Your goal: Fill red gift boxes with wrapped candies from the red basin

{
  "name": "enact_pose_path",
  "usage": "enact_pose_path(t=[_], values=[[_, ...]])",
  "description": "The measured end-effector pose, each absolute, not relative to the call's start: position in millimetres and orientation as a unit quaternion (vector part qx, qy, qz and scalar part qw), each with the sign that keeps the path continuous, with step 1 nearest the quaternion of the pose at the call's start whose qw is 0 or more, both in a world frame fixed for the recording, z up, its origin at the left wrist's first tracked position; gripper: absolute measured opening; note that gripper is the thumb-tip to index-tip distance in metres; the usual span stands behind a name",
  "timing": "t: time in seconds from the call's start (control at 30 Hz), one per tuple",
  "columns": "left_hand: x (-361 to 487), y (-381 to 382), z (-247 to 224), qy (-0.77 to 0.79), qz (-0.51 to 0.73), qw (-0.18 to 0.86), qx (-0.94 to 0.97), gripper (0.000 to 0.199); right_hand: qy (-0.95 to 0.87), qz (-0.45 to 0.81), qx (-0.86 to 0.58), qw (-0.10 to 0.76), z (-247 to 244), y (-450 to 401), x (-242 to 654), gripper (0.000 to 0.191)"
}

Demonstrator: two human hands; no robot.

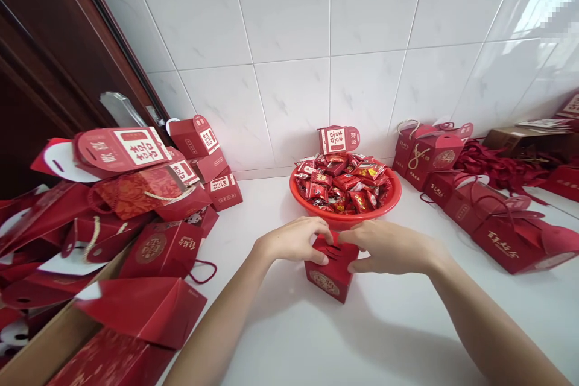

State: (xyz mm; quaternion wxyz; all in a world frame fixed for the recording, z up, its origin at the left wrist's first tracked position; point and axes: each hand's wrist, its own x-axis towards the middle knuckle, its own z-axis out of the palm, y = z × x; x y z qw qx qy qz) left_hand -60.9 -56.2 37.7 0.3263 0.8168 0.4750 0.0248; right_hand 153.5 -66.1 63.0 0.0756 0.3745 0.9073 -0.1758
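A small red gift box [329,286] with a round gold emblem stands upright on the white surface in front of me. My left hand [301,241] grips its top from the left, thumb on the near edge. From the right, my right hand [384,247] holds the box's top and side, thumb at the near corner and fingers curled over the far edge. Slits show in the lid between my hands. Just behind the box sits a red plastic basket [394,196] heaped with wrapped candies [346,184].
Many red gift boxes [169,247] pile up in a cardboard carton [54,329] on the left. More boxes [461,199] line the right side, near dark red ribbons [497,163]. One box [338,140] stands behind the basket against the tiled wall [289,102].
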Motion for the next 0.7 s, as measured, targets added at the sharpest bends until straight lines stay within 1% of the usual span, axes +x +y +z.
enact_pose_path(t=[0.13, 0.37, 0.4, 0.5, 0.63, 0.7], values=[[-51.1, -64.3, 34.9, 0.525, 0.017, 0.302, 0.796, 0.032, 0.899, -0.176, 0.395, 0.071, 60.3, -78.3, 150.0, 0.033], [-18.1, -87.1, 21.1, 0.593, 0.041, 0.186, 0.782, 0.017, 0.887, -0.131, 0.437, 0.073, 47.4, -94.4, 134.7, 0.067], [-14.5, -88.5, 19.4, 0.601, 0.043, 0.179, 0.778, 0.014, 0.883, -0.129, 0.446, 0.067, 46.4, -97.3, 132.6, 0.069], [-6.7, -91.2, 14.8, 0.613, 0.061, 0.185, 0.765, 0.010, 0.860, -0.105, 0.499, 0.034, 39.4, -107.8, 128.7, 0.064], [-1.7, -93.0, 8.7, 0.580, 0.109, 0.222, 0.776, 0.016, 0.826, -0.054, 0.561, -0.002, 19.5, -120.1, 134.0, 0.061], [0.0, -92.3, 5.2, 0.546, 0.140, 0.254, 0.786, 0.022, 0.812, -0.060, 0.581, -0.021, 10.7, -120.8, 144.6, 0.052]])
